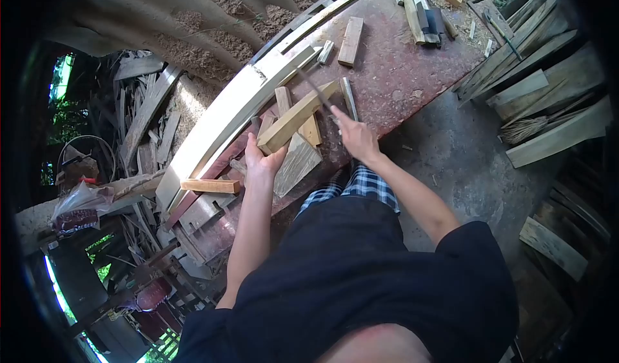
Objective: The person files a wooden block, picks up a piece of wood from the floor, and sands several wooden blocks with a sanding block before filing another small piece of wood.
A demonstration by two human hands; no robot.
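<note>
A curved block of pale wood (300, 116) is held up at a slant over the red workbench, its near end in the grip of my left hand (263, 162). My right hand (358, 137) is closed around the handle of a long, narrow dark tool (314, 89). Its kind, file or blade, I cannot tell. The tool points up and to the left, overlapping the block's far end in this view. Beneath the block lie wood offcuts, among them a flat grey-brown piece (298, 164). A metal strip (349, 98) lies near my right hand.
The red workbench (403, 89) carries a short wood block (350, 41) and a mallet-like tool group (422, 18) at the far end. Long pale boards (222, 127) line its left edge. An orange-brown block (210, 186) sits nearer me. Planks (558, 131) lean on the right.
</note>
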